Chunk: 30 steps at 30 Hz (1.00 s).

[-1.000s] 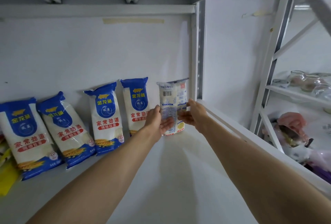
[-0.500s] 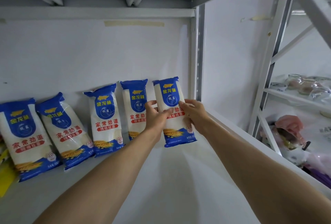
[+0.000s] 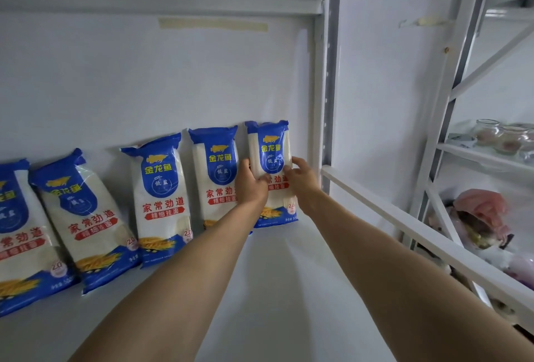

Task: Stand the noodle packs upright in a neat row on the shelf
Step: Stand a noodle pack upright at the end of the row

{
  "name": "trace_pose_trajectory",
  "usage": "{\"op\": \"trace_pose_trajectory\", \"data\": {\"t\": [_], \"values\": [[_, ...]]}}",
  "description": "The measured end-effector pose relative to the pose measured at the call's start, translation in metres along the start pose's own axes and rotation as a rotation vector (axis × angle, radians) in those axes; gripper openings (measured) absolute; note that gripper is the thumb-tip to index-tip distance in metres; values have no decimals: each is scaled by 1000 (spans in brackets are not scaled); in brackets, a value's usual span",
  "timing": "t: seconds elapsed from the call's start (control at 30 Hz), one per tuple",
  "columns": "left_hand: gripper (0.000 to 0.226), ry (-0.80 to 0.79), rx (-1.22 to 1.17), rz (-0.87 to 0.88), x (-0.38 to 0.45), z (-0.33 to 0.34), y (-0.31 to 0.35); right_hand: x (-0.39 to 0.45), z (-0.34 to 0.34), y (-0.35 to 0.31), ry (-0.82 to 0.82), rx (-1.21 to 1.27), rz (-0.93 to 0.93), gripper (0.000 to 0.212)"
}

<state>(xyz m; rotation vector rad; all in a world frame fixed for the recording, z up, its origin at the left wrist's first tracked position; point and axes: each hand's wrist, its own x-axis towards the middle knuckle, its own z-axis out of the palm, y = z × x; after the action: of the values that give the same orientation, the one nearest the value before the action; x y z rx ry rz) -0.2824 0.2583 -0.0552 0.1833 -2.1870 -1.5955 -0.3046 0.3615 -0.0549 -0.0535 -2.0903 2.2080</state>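
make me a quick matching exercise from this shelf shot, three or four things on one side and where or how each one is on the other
Things:
1. rightmost noodle pack
2. leftmost noodle pack
3. glass jars
4. tape strip

Places or states:
A. stuck on the back wall, high up
B. on the neighbouring shelf to the right
C. held between the left hand and right hand
D. cut off by the picture's left edge

Pairs: 1-C, 2-D, 3-B, 4-A
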Motion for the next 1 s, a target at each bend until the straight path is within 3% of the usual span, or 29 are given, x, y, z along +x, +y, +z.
{"op": "trace_pose_trajectory", "data": {"t": [0.37, 0.67, 0.77, 0.87, 1.0], "values": [[37, -6, 166, -235, -36, 15, -28, -17, -4, 34, -41, -126, 161, 32], [34, 7, 152, -243, -35, 11, -32, -20, 8, 41, -1, -171, 111, 32], [37, -1, 150, -124, -42, 3, -36, -25, 14, 41, 174, -227, 43, 35], [40, 32, 108, 95, -55, -20, -40, -41, 25, 34, 423, -412, -210, 19], [38, 339, 206, 211, -52, -61, -50, -72, 55, 32, 231, -484, -354, 18]]}}
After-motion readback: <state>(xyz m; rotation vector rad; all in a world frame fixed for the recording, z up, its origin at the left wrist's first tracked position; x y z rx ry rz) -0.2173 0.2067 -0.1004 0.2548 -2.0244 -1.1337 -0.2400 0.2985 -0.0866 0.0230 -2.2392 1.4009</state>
